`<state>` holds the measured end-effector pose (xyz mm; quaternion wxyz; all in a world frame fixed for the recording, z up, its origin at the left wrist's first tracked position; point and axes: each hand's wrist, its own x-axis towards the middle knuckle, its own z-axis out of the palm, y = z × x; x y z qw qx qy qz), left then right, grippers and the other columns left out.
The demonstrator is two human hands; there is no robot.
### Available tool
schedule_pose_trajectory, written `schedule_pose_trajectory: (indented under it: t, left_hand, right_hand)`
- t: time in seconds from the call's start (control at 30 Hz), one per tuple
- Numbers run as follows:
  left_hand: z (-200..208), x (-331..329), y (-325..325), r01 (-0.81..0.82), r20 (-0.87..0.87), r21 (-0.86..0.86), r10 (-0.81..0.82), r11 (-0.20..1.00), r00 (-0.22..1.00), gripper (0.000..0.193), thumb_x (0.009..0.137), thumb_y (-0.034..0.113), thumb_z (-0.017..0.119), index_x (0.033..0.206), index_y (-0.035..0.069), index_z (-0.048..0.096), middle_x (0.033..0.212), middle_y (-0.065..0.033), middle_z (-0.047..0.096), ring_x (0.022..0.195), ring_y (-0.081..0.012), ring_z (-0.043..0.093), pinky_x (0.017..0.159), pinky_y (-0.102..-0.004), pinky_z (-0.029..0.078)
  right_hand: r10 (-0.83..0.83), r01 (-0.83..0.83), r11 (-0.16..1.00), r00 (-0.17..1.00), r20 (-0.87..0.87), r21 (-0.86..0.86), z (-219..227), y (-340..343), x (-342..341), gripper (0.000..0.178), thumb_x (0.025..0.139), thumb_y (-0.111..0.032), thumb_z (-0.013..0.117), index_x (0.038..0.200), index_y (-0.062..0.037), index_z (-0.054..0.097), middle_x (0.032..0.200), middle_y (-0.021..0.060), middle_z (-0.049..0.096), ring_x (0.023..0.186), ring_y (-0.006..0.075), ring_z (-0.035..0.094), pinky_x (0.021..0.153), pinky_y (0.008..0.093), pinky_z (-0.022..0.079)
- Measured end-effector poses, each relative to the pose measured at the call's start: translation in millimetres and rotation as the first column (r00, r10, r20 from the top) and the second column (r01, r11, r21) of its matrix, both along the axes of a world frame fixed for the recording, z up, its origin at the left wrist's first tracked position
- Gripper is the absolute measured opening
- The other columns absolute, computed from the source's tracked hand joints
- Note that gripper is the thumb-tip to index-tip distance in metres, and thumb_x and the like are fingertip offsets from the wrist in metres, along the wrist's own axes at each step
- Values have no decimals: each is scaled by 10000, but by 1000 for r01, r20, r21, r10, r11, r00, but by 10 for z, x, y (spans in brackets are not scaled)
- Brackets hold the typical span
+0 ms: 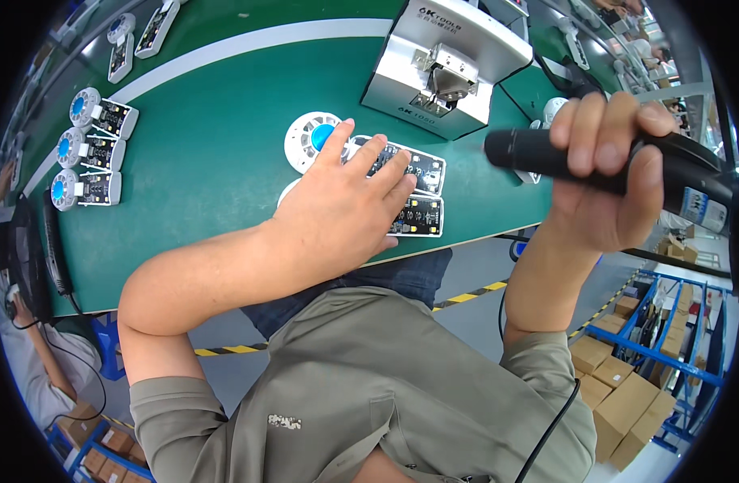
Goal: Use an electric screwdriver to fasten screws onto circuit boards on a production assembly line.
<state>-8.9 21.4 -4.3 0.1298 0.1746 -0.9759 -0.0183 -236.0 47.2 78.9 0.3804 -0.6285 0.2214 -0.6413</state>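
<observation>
My left hand (341, 197) lies flat with fingers spread over two white housings side by side on the green bench. The far housing (427, 171) has a black circuit board and a round vented end with a blue centre. Of the near housing (426, 217), the board end shows, while my hand covers most of its round end. My right hand (607, 173) is wrapped round a black electric screwdriver (538, 153), raised at the right above the bench edge. The screwdriver lies almost level, its narrower end toward the left; the bit cannot be made out.
A silver screw feeder (498, 44) stands at the back of the green bench (200, 161). Several similar housings (103, 189) lie at the left, others at the back left. A black tool (55, 249) with a cable lies near the left edge. A co-worker's arm (51, 362) shows at far left.
</observation>
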Motion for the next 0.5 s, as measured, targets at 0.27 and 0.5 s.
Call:
schedule_pose_trajectory:
  t: [0.27,0.5]
  left_hand:
    - [21,-1,-9,0,62,13,0,1000,998,565,801,427,676,1215,49,609,1330,-134,509,1255,-323,456,1076,-545,300]
    - [10,0,-26,-8,64,22,6,1000,998,566,805,429,673,1219,48,612,1324,-140,510,1255,-327,455,1079,-547,292]
  right_hand:
    - [-96,75,969,992,-77,-234,16,-480,101,85,877,-104,536,951,-73,567,671,34,529,571,158,528,646,318,479]
    - [-73,52,979,992,-102,-196,11,-505,139,79,874,-104,542,941,-70,565,653,42,531,571,162,540,650,321,485]
